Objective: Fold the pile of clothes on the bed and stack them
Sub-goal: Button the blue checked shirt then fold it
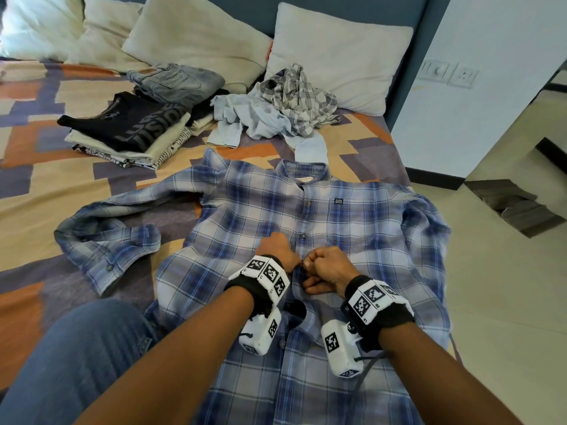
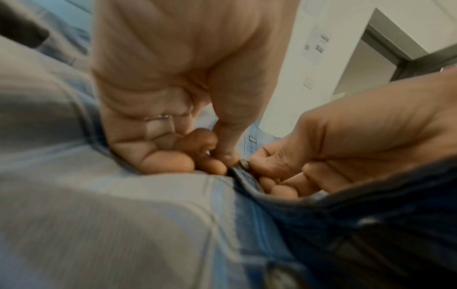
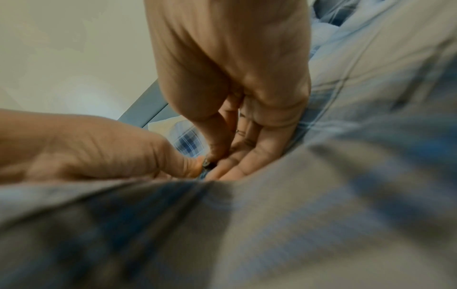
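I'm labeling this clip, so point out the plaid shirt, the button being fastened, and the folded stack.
plaid shirt (image 1: 362, 216): head view, chest panel.
button (image 2: 245, 163): left wrist view, its face.
folded stack (image 1: 129, 127): head view, black top garment.

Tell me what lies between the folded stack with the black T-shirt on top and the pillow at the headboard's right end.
In the head view, a crumpled heap: a pale blue garment and a grey checked shirt.

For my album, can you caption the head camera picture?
Both hands, left hand and right hand, button a blue plaid shirt spread on the bed.

Both hands close together, left (image 1: 277, 248) and right (image 1: 329, 265) fingers curled, pinching.
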A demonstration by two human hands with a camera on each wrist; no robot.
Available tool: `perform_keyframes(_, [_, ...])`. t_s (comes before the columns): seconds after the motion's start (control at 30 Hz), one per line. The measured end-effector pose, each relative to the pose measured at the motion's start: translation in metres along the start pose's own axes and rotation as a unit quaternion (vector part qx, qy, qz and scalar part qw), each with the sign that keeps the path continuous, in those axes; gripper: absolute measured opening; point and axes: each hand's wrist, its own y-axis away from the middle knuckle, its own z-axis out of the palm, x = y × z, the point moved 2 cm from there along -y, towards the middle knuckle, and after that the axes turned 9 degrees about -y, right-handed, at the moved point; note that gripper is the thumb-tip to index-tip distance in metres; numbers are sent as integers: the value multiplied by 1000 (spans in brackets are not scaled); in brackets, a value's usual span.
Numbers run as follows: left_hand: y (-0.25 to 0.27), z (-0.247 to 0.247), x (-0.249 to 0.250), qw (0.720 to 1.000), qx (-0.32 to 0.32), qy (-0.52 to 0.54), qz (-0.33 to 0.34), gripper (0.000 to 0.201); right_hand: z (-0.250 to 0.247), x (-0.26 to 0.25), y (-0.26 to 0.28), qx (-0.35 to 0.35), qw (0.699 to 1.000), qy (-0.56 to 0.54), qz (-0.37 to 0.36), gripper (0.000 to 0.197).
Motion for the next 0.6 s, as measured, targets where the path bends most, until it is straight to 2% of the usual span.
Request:
perform_keyframes(0.07, [1, -7, -2, 1000, -12, -14, -3, 40, -5, -3, 3, -20, 1000, 21, -10, 19])
perform_keyframes(0.13, [-2, -25, -9, 998, -4, 56, 4, 34, -20, -9, 4, -14, 998, 45, -30, 18])
perform_keyframes(0.17, [-5, -39, -14, 995, 28, 96, 0, 31, -34, -12, 0, 4, 997, 56, -46, 15])
perform_keyframes(0.23, [-20, -74, -31, 986, 120, 110, -28, 27, -71, -19, -9, 77, 993, 43, -77, 8])
perform_keyframes(0.27, [-30, -91, -42, 983, 155, 80, -52, 41, -92, -20, -14, 131, 986, 46, -94, 4])
perform_keyframes(0.33, [-53, -116, -70, 975, 187, 52, -107, 69, -136, -14, -32, 246, 958, 111, -94, 13])
perform_keyframes(0.37, [-64, -121, -81, 976, 171, 57, -125, 78, -152, -9, -41, 283, 947, 125, -86, 17])
perform_keyframes(0.4, [-72, -121, -90, 976, 146, 102, -124, 81, -162, -4, -47, 290, 949, 103, -73, 20])
perform_keyframes(0.47, [-79, -117, -99, 966, 102, 206, -116, 67, -160, -4, -47, 265, 963, 19, -50, 24])
perform_keyframes(0.53, [-85, -111, -99, 963, 89, 222, -125, 53, -156, -4, -52, 254, 966, -34, -30, 23])
perform_keyframes(0.6, [-90, -108, -95, 962, 103, 220, -124, 55, -157, -7, -59, 247, 966, -72, -28, 30])
